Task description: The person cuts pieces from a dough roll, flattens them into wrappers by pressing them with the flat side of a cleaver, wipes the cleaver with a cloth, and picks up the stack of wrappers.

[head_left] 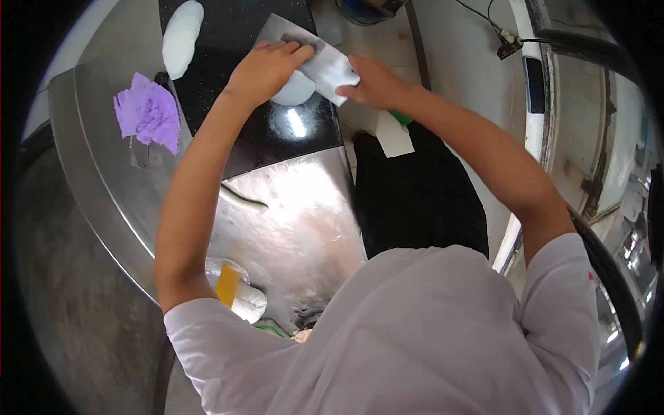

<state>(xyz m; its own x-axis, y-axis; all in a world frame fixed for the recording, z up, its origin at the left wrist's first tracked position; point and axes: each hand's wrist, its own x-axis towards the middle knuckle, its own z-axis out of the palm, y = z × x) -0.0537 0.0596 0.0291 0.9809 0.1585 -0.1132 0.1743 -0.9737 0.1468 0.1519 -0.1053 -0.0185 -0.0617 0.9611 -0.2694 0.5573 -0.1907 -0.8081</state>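
In the head view, my right hand (373, 81) is closed at the right end of a cleaver (335, 72) with a broad, shiny metal blade. Its handle is mostly hidden by my fingers. My left hand (271, 71) has its fingers bent against the face of the blade. Under that palm sits a smooth white rounded piece (296, 91), partly covered; what food it is I cannot tell. Both are over a glossy black board (249, 149). A whole white oblong piece (183, 38) lies at the board's far left edge.
A crumpled purple cloth (147, 112) lies left of the board on the steel table (90, 159). Nearer me are a dark-and-pale curved strip (242, 199), a white roll (249, 303) and a yellow piece (227, 285). A phone-like black object (534, 84) is at the right.
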